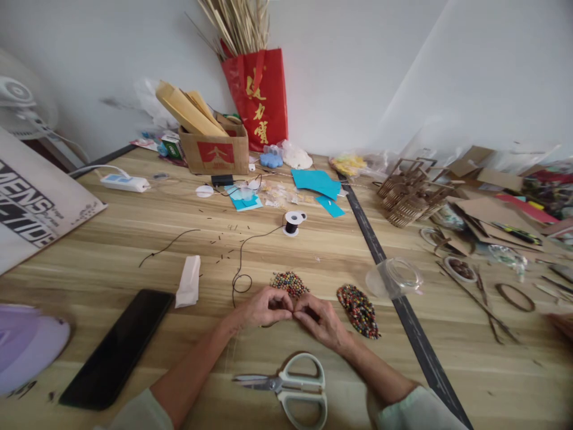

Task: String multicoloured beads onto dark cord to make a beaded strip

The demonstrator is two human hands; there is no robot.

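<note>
My left hand (271,306) and my right hand (320,319) meet at their fingertips over the table, both closed in a pinch. A thin black cord (240,257) runs from a white spool (293,223), makes a small loop and passes under my left hand; a short bit of it shows below the fingers. Whatever lies between the right fingertips is too small to make out. Just beyond the hands is a loose pile of multicoloured beads (289,282). Strung multicoloured beads (358,310) lie coiled to the right. Scissors (299,385) with pale handles rest nearest me, blades pointing left.
A black phone (117,347) and a folded white paper (188,280) lie to the left. Clear coiled line (398,278) sits on the right near a dark strip. Farther back stand a cardboard box (215,149), a red bag (264,98) and small woven baskets (407,194).
</note>
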